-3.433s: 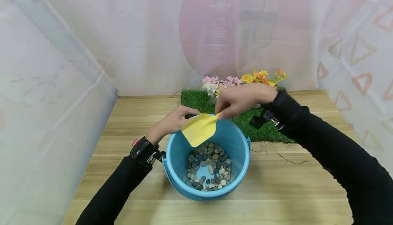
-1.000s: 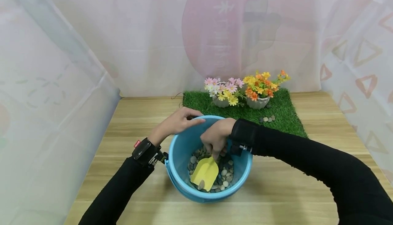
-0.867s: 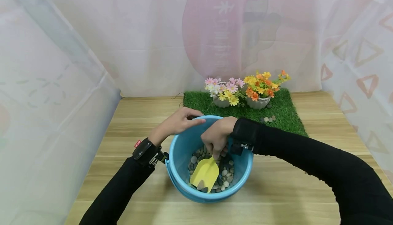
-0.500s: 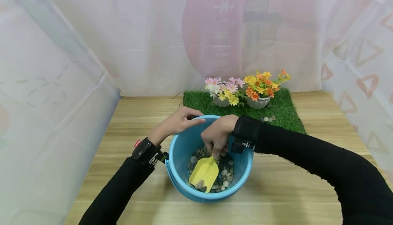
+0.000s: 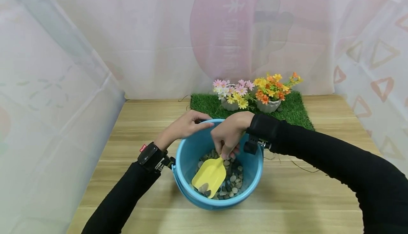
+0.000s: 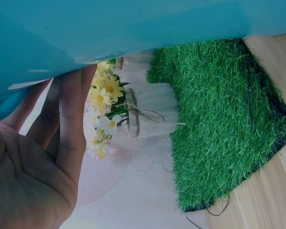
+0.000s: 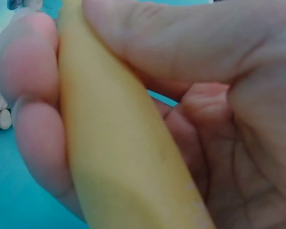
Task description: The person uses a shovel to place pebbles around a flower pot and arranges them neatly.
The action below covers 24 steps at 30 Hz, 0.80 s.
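A blue bucket point(image 5: 188, 195) stands on the table with grey, black and pale pebbles point(image 5: 235, 177) on its bottom. My left hand point(image 5: 183, 126) holds the bucket's back-left rim, thumb over the edge and fingers against the outer wall, as the left wrist view shows. Reaching down inside the bucket, my right hand point(image 5: 230, 133) grips a yellow toy shovel point(image 5: 211, 173) by its handle. The shovel's blade slopes toward the front left of the bucket, with a few pebbles lying at its front edge. In the right wrist view, thumb and fingers close round the yellow handle point(image 7: 114, 129).
Behind the bucket lies a green artificial grass mat point(image 5: 204, 102). On it stand a pot of pink, white and yellow flowers point(image 5: 234, 92) and a pot of orange and yellow flowers point(image 5: 271, 92). A pale printed cloth point(image 5: 153, 42) hangs at the back and sides.
My right hand has gone from above the rim down into the bucket with the shovel, then lifted slightly, the blade shifting left with pebbles on it. The left hand stays at the rim.
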Available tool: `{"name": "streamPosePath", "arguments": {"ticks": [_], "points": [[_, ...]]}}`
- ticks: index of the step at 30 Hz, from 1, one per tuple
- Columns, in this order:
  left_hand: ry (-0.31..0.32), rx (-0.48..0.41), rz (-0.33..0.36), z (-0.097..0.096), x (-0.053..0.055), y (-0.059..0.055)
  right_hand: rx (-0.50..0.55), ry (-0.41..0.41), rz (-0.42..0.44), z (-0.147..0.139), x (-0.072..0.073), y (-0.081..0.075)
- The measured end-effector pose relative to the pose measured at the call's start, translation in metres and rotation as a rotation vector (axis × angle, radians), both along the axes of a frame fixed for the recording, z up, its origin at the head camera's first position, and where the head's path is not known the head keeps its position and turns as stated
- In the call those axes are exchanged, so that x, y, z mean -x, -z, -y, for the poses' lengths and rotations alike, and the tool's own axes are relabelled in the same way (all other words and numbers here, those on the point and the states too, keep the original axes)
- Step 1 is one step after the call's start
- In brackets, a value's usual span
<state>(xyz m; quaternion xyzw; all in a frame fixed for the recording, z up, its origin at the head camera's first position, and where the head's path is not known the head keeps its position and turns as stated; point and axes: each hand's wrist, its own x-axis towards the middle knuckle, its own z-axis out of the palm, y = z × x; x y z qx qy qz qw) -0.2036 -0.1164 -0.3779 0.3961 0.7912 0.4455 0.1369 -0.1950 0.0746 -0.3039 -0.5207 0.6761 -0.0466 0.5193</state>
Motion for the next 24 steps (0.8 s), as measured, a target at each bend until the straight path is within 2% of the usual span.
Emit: {"name": "streamPosePath", "arguments": {"ticks": [6,13,17,24], "points": [[0.007,-0.006,0.011,0.0,-0.001,-0.002,0.05,-0.009,0.055,-0.005,0.004,-0.005],[-0.002,-0.005,0.01,0.0,0.0,-0.001,0.09,0.07,0.137,-0.015,0.009,-0.013],[0.0,-0.016,0.016,-0.001,0.0,-0.001,0.132,0.05,0.156,-0.019,0.01,-0.013],[-0.001,-0.014,0.03,-0.001,0.0,0.0,0.173,0.06,0.2,-0.024,0.01,-0.012]]}}
